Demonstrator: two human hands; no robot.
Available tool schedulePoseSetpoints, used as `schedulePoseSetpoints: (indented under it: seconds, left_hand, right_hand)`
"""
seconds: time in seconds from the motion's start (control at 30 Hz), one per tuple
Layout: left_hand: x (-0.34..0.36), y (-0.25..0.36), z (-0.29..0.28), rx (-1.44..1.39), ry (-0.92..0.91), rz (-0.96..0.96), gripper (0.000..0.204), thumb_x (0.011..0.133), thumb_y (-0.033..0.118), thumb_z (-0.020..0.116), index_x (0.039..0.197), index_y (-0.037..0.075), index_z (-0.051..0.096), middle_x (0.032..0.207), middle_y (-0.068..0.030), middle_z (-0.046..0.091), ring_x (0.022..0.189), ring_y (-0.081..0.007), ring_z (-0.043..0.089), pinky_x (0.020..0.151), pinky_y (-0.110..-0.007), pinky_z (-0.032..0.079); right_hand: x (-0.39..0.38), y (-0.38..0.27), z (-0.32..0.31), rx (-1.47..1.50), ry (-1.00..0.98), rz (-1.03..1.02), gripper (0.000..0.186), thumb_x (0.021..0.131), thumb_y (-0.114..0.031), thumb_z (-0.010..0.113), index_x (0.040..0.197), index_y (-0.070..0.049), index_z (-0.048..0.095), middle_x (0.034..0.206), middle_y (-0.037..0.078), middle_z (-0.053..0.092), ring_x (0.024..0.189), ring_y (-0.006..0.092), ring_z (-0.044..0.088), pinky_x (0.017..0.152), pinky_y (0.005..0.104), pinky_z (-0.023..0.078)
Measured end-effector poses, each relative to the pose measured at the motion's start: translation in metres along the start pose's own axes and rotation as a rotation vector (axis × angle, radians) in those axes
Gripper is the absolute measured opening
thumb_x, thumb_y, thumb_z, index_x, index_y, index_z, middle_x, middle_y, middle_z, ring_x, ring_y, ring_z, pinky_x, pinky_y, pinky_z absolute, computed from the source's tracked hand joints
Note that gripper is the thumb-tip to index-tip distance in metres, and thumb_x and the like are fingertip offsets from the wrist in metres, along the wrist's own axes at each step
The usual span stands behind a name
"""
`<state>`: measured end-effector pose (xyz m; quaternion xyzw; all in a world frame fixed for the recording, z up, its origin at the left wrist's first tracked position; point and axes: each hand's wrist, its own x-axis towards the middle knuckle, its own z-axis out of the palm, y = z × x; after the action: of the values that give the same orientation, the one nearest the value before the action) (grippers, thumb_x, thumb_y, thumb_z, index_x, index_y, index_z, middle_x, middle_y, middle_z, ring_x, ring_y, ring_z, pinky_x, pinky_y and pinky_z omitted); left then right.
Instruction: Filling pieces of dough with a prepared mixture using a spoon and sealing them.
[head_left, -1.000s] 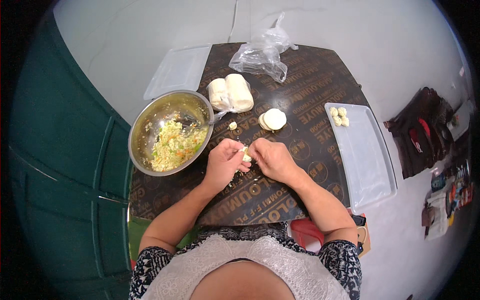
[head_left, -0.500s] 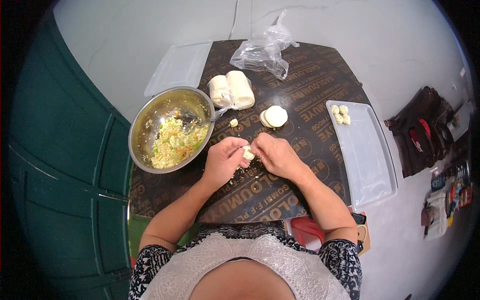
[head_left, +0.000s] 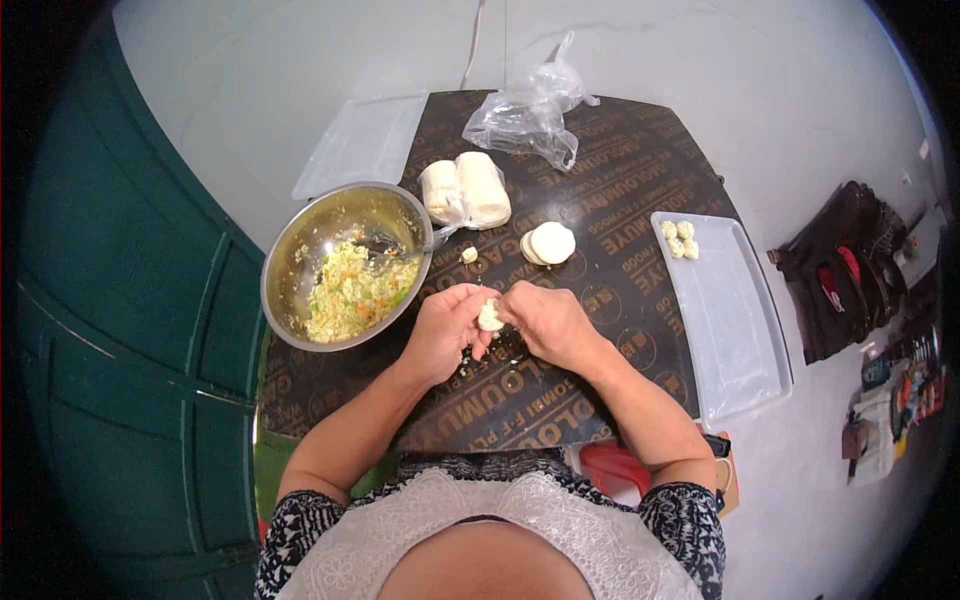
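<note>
A small pale dumpling (head_left: 489,317) is held over the near middle of the table. My left hand (head_left: 443,328) cups it, fingers curled round its side. My right hand (head_left: 548,318) pinches at its edge from the right, and those fingertips partly hide it. Beyond my hands lies a short stack of round dough wrappers (head_left: 549,243), with a small lump of dough (head_left: 469,255) to its left. At the left stands a steel bowl (head_left: 275,290) of chopped filling (head_left: 355,290) in yellow, green and orange; a utensil rests in it.
Two bagged stacks of wrappers (head_left: 482,190) lie behind the bowl's right rim. A clear plastic bag (head_left: 525,125) sits at the table's (head_left: 630,180) far edge. On the right, a translucent tray (head_left: 740,340) holds several finished dumplings (head_left: 679,240). Another tray (head_left: 360,145) is at the far left. Crumbs are scattered below my hands.
The whole view has shifted slightly, so the table sits a little lower. My right fingers have curled in closer over the dumpling; my left hand still holds it.
</note>
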<state>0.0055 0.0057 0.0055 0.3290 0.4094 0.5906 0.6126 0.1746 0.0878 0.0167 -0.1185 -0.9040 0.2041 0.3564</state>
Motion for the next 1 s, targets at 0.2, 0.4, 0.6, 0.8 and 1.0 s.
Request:
schedulePoseSetpoints:
  seconds: [0.2, 0.4, 0.6, 0.8, 1.0]
  left_hand:
    - [0.0, 0.0, -0.002, 0.038, 0.011, 0.031, 0.023, 0.097, 0.017, 0.049, 0.103, -0.004, 0.058, 0.076, -0.0069, 0.059, 0.056, -0.0085, 0.055, 0.041, -0.02, 0.045]
    - [-0.002, 0.004, 0.007, 0.024, 0.012, -0.014, 0.023, 0.097, 0.015, 0.049, 0.107, -0.004, 0.057, 0.081, -0.0078, 0.06, 0.061, -0.0114, 0.057, 0.046, -0.023, 0.049]
    - [0.0, -0.001, 0.005, -0.1, -0.014, 0.052, 0.025, 0.096, 0.011, 0.05, 0.116, -0.004, 0.052, 0.09, -0.0089, 0.06, 0.067, -0.0131, 0.058, 0.054, -0.026, 0.052]
    - [-0.001, -0.001, 0.0, -0.058, -0.099, -0.025, 0.027, 0.099, 0.019, 0.047, 0.112, -0.004, 0.053, 0.088, -0.0091, 0.06, 0.058, -0.0099, 0.053, 0.044, -0.021, 0.045]
    - [-0.001, -0.001, 0.002, -0.019, -0.09, -0.012, 0.031, 0.1, 0.025, 0.045, 0.098, -0.003, 0.056, 0.08, -0.0075, 0.059, 0.055, -0.0078, 0.051, 0.039, -0.019, 0.041]
  right_hand:
    - [0.001, -0.001, 0.004, 0.046, 0.018, 0.077, 0.014, 0.085, -0.008, 0.063, 0.087, -0.003, 0.05, 0.077, 0.014, 0.055, 0.067, 0.0346, 0.06, 0.055, 0.0405, 0.047]
    - [-0.003, 0.004, 0.007, 0.064, 0.05, 0.084, 0.011, 0.086, -0.007, 0.06, 0.087, -0.003, 0.05, 0.078, 0.015, 0.054, 0.069, 0.0355, 0.06, 0.055, 0.0419, 0.047]
    - [-0.002, 0.003, 0.004, 0.12, 0.092, 0.145, 0.009, 0.084, -0.001, 0.059, 0.085, -0.002, 0.051, 0.073, 0.014, 0.052, 0.068, 0.0347, 0.059, 0.058, 0.0366, 0.046]
    - [0.001, -0.002, -0.003, 0.038, 0.022, 0.005, 0.011, 0.082, -0.003, 0.062, 0.085, -0.002, 0.051, 0.076, 0.014, 0.054, 0.069, 0.0346, 0.059, 0.058, 0.0382, 0.047]
    - [-0.001, -0.001, 0.002, 0.1, 0.046, 0.131, 0.013, 0.084, -0.007, 0.062, 0.088, -0.003, 0.051, 0.079, 0.016, 0.055, 0.071, 0.0359, 0.06, 0.059, 0.0399, 0.047]
